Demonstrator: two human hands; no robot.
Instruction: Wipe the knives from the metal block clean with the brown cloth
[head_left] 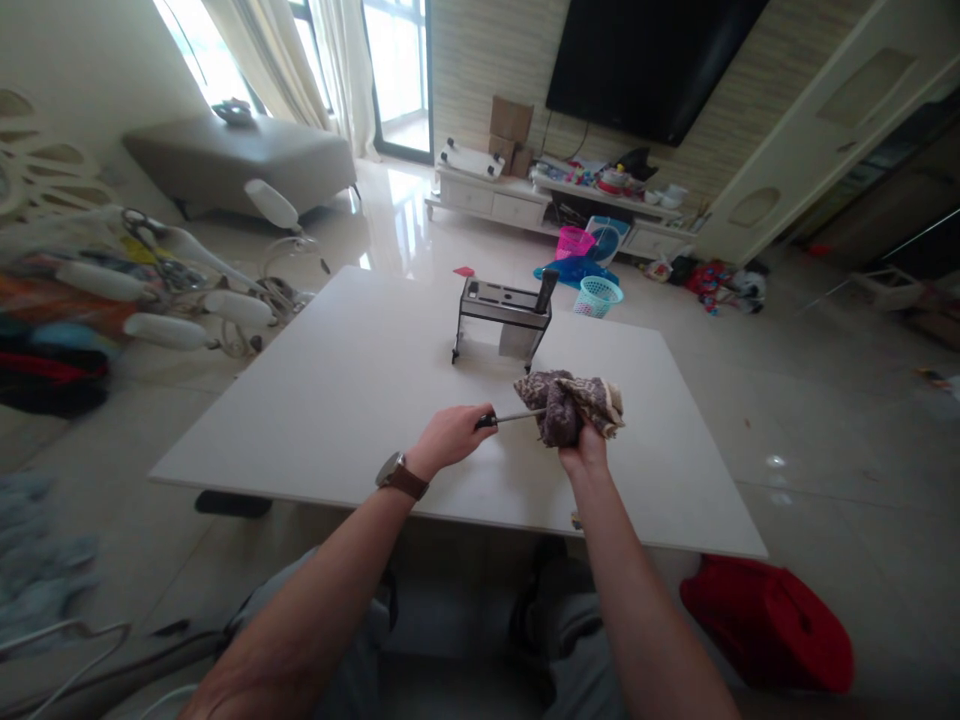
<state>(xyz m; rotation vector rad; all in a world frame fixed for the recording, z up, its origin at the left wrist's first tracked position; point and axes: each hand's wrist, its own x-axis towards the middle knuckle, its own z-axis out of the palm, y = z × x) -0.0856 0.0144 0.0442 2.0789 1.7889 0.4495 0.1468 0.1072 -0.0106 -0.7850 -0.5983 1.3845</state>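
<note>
My left hand [455,437], with a watch on its wrist, is closed round the black handle of a knife [517,415]. The knife's thin metal blade points right, and its far end is hidden in a brown patterned towel [561,410]. My right hand [587,450] grips this bunched towel from below, round the blade. Both hands are above the white table [337,400]. Just beyond them stands a knife rack [499,300] with a slotted top. One black handle [547,288] sticks up at the rack's right end, with a broad blade [516,340] hanging below.
A red stool or bag [765,625] is on the floor by the table's near right corner. A pale blue basket [598,296] and a pink basket [574,243] stand past the far edge. White lamp arms [225,300] are at the left.
</note>
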